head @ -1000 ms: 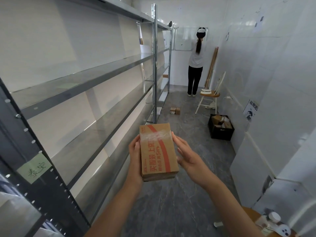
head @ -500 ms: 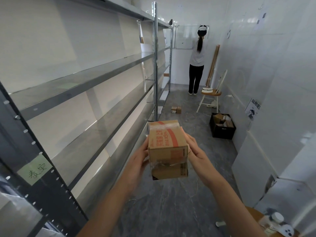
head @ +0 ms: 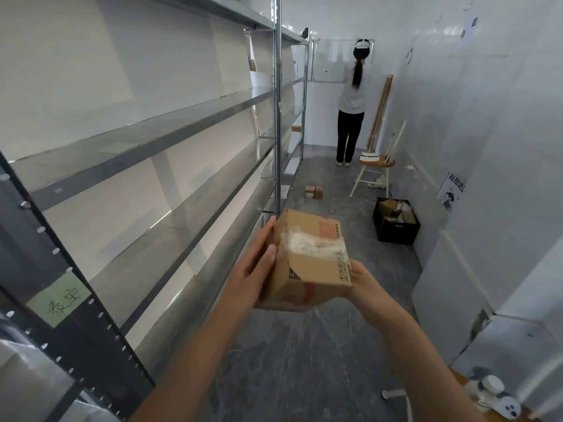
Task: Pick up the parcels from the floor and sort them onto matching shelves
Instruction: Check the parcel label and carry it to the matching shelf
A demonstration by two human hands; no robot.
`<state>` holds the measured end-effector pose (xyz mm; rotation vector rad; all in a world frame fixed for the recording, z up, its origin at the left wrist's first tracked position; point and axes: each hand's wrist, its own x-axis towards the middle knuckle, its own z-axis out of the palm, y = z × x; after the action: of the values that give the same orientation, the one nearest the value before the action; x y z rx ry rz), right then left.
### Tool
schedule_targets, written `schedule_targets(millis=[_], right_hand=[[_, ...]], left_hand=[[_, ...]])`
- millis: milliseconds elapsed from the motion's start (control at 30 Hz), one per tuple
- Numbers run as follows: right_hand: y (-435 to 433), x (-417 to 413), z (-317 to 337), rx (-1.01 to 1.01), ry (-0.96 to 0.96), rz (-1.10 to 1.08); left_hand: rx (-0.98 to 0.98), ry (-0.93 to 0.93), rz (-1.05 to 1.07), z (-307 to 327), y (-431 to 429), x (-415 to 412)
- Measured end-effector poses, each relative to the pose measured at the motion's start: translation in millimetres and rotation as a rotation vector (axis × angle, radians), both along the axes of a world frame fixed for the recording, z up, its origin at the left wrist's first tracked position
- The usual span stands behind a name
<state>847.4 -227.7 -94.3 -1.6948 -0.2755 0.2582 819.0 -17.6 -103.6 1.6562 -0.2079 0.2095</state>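
Parcel: a brown cardboard box, tilted, with clear tape across its top and a red stamp near the far corner, held in the air above the grey floor beside the shelves.
Left hand: fingers stretched flat against the box's left side, thumb lying on its upper edge.
Right hand: cupped at the box's near right corner; its fingers were hidden behind the cardboard.
Shelves: metal tiers ran along the left wall, a green handwritten label stuck on the near upright.
Floor parcels: two small boxes lay near the far shelf post; a black crate held more.
Background: a person stood facing a whiteboard, next to a wooden chair.
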Motion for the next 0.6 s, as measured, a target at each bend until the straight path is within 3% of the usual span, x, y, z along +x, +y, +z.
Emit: schedule_targets(millis=[200, 400, 600], right_hand=[[1.2, -0.2, -0.3, -0.007, 0.017, -0.024], [11.6, 1.2, -2.0, 0.166, 0.024, -0.284], [15.2, -0.4, 2.9, 0.184, 0.001, -0.280]], left_hand=[[-0.002, 0.042, 0.057, 0.8, 0.5, 2.1], [-0.080, 0.171, 0.111, -22.5, -10.3, 0.9], [-0.112, 0.205, 0.167, -18.0, -16.7, 2.7]])
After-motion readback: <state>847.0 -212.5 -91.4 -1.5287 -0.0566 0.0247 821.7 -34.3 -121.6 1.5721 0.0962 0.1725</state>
